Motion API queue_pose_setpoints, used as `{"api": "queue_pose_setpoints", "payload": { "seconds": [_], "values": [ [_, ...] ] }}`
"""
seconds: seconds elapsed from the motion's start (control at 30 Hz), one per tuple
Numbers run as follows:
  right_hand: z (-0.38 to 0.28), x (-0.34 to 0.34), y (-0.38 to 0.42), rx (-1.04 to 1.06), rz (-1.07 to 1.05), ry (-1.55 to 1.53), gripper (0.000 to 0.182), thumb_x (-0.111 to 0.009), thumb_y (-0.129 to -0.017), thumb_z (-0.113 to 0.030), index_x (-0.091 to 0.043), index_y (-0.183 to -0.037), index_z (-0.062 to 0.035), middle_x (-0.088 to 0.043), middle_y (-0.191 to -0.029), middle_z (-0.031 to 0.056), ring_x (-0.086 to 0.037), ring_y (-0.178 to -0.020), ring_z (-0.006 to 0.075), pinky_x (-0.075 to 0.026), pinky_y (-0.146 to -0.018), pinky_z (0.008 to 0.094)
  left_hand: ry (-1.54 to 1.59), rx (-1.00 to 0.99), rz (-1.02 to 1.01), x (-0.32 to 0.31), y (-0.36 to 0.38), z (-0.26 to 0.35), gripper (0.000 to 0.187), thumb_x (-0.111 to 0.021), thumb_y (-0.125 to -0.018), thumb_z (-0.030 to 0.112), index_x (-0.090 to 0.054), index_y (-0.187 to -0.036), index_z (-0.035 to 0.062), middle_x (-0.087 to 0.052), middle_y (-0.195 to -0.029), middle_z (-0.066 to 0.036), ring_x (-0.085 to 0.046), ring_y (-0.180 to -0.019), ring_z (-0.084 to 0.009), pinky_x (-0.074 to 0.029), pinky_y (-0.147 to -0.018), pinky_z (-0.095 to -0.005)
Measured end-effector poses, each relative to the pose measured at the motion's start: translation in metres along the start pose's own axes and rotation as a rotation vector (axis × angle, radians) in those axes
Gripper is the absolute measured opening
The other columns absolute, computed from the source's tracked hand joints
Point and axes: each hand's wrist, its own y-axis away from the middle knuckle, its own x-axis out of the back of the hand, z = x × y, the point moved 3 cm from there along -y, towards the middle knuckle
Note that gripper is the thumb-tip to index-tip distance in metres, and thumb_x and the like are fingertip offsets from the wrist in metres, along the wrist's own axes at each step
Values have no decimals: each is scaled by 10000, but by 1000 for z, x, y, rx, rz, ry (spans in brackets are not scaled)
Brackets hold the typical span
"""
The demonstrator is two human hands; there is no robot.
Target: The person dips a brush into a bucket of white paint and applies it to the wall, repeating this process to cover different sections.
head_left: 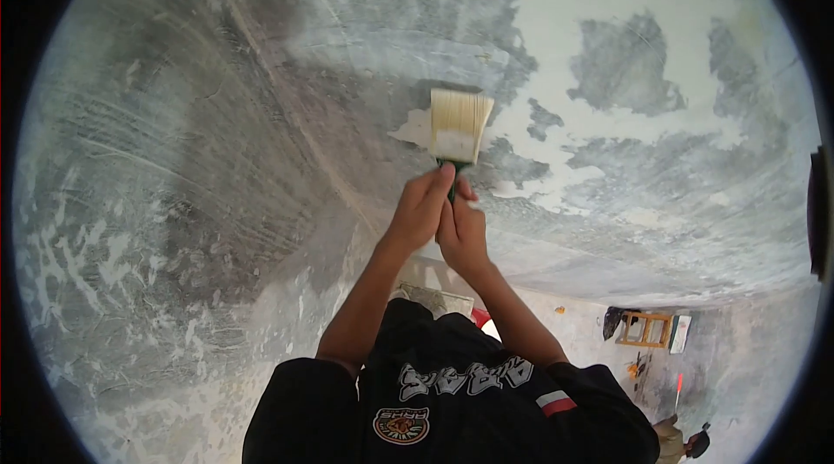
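Observation:
A wide paintbrush [460, 121] with pale bristles and a dark green handle is held upright in front of me, its bristles overlapping the grey wall [365, 134]. My left hand [415, 214] is closed around the handle, with the thumb lying along it just below the bristle head. Close beside it, my right hand [466, 234] also grips the handle, fingers curled. Most of the handle is hidden by both hands. White patches [599, 129] spread over the wall to the right of the bristles, and a small white smear touches their left side.
A rough seam [291, 108] runs diagonally down the wall's left part. At lower right are a wooden frame [645, 328], a red stick-like thing [679, 382] and another person in a dark cap [698, 444]. Something dark [818, 212] stands at the right edge.

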Motion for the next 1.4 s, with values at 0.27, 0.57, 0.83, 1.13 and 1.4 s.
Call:
{"api": "queue_pose_setpoints", "payload": {
  "seconds": [0.27,0.57,0.83,1.13,1.4],
  "values": [
    [119,-12,17,-184,53,219,314,-507,-1027,-238,-616,-989,54,-664,-811,299,-651,-742,495,-502,-662,580,-229,210,65,21,-2,-131,544,-399,-1110,420,-622,-845,0,-682,-825,-96,-653,-800,-168,-527,-790,-311],
    [230,-41,68,-437,-32,187,432,-431,-1047,-324,-619,-1177,43,-649,-1044,361,-645,-885,527,-490,-813,620,-358,456,127,66,40,-296,548,-436,-1089,446,-680,-883,1,-693,-794,-82,-620,-742,-172,-495,-749,-336],
    [324,-78,106,-500,-150,123,465,-384,-1052,-339,-623,-1185,38,-663,-1055,344,-640,-947,526,-484,-883,604,-468,670,94,77,59,-348,624,-404,-1075,519,-715,-875,17,-692,-776,-74,-636,-725,-184,-504,-726,-342],
    [374,-95,121,-674,-85,88,394,-409,-1032,-295,-646,-1115,10,-661,-1091,319,-660,-930,493,-515,-844,577,-411,1087,8,105,64,-417,621,-426,-1042,589,-726,-972,50,-687,-851,-82,-665,-759,-213,-539,-716,-390],
    [406,-117,138,-384,-379,376,301,-548,-942,-206,-663,-1066,43,-706,-940,258,-713,-812,425,-572,-692,516,30,1377,19,117,95,-446,620,-430,-1032,607,-587,-1263,53,-650,-1173,-134,-651,-1065,-281,-530,-911,-471]
  ]
}}
